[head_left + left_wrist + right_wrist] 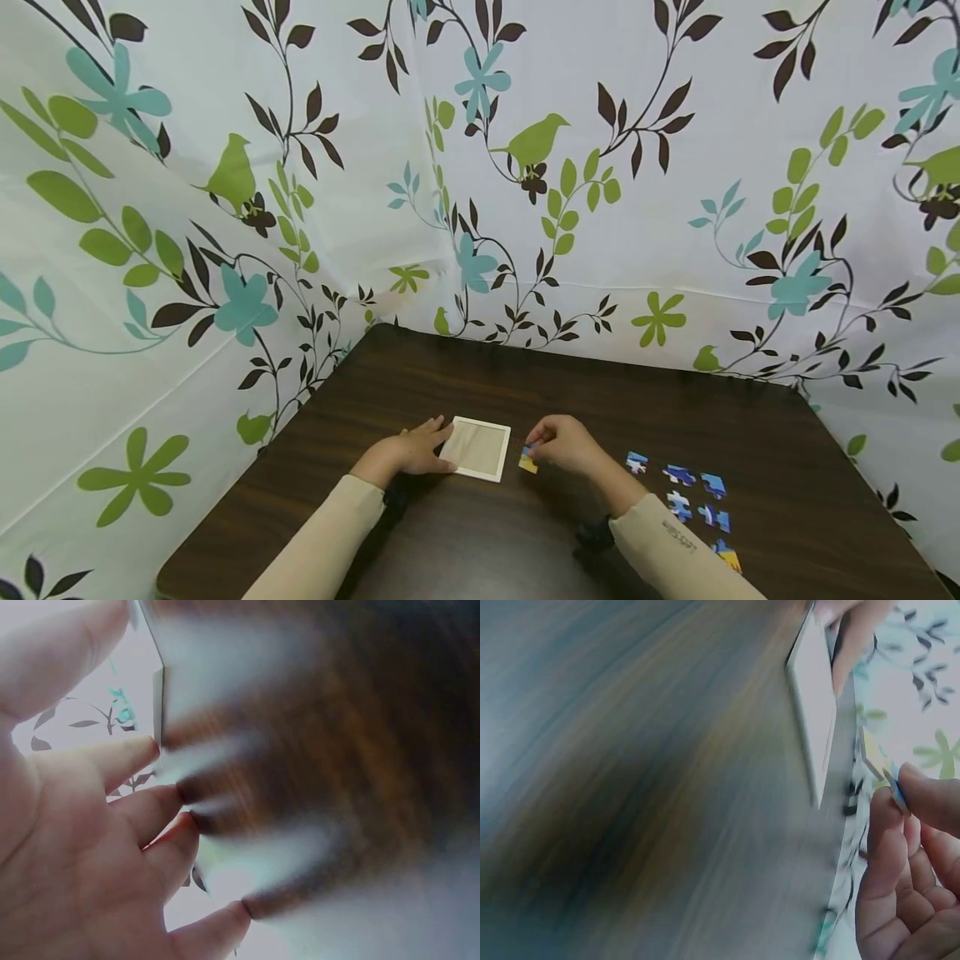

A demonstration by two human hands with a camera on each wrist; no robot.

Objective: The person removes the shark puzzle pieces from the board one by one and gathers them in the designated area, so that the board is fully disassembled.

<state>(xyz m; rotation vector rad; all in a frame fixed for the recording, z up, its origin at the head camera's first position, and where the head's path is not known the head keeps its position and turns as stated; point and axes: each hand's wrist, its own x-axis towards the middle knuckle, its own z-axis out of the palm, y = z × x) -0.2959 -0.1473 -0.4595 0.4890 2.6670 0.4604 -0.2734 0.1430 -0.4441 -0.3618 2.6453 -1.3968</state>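
Observation:
A square puzzle tray [476,448] with a pale raised rim and a bare wooden middle lies flat on the dark table. At its left side is my left hand [414,447], fingers spread, with thumb and fingertips at the rim. In the left wrist view the fingers [154,806] are fairly straight and hold nothing. My right hand [567,443] pinches a blue and yellow jigsaw piece [528,459] between thumb and finger, just right of the tray. The right wrist view shows that piece [881,766] raised off the tabletop.
More jigsaw pieces lie loose to the right of my right hand, among them a blue and white one [636,462], a blue one [714,485] and a yellow and blue one [726,556]. Patterned curtain [600,208] hangs behind the dark table [480,542].

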